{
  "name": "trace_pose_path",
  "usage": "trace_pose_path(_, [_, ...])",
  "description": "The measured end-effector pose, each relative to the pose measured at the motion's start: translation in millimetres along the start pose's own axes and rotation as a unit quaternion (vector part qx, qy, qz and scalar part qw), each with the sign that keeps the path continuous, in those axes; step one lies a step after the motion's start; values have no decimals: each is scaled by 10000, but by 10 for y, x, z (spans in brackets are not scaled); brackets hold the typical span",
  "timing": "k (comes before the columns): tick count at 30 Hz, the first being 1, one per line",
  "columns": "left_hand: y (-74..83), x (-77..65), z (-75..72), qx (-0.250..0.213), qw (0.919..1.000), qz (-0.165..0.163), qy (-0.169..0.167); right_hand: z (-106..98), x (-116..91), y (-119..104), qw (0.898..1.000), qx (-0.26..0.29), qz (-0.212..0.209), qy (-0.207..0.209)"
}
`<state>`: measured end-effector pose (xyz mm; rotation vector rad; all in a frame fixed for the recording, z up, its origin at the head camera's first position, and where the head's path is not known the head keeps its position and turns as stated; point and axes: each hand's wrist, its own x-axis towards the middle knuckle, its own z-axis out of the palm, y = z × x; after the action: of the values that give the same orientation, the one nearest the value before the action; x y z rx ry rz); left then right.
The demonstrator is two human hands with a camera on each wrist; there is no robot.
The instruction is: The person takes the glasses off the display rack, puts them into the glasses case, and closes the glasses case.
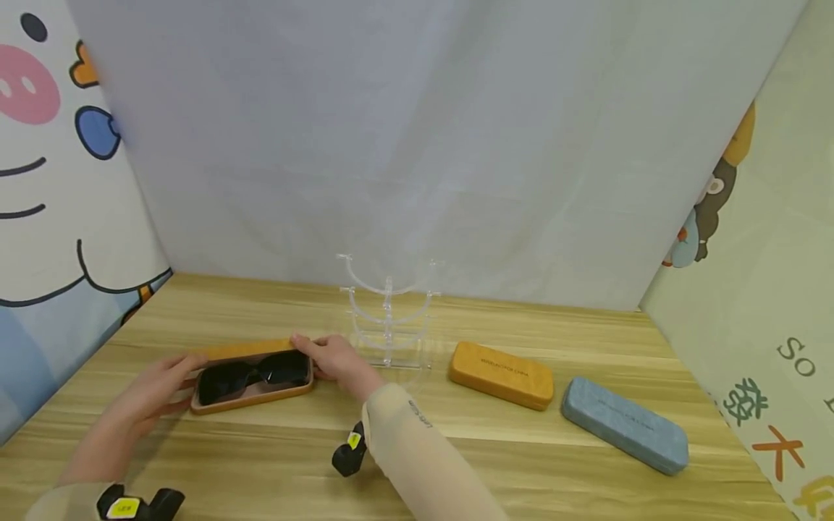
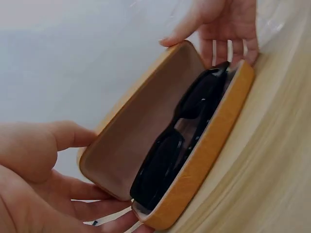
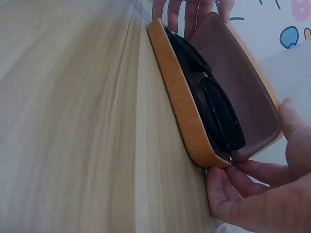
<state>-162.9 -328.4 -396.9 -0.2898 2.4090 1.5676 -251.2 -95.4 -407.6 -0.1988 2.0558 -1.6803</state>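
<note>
An orange glasses case point(image 1: 255, 400) stands with its lid raised on the left part of the table. Folded black sunglasses point(image 1: 287, 367) lie inside it, lenses toward the lid. My left hand point(image 1: 146, 398) grips the case's left end, thumb on the lid's edge and fingers around the end near the hinge. At the opposite end my right hand point(image 1: 339, 362) holds the case likewise, its thumb point(image 3: 290, 115) on the lid and its fingers low by the base. Both wrist views show the brownish lining of the lid point(image 2: 146, 131).
Just right of my right hand is a clear tiered glasses stand point(image 1: 388, 325). A closed yellow-orange case point(image 1: 502, 375) and a closed blue case point(image 1: 625, 425) lie farther right on the wooden table point(image 1: 274, 463). A pale cloth point(image 1: 404, 145) hangs behind.
</note>
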Motion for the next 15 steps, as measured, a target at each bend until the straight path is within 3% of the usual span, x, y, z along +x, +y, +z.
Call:
trace_pose_path(7, [-63,23,-58,-118,9993,-157,-325,-42,13,22,9996,-177,-49,-201])
trace_pose_path(15, [-107,15,-115,-243,9979,-8,-606,-90,-33,66,9987,-119,-204,-442])
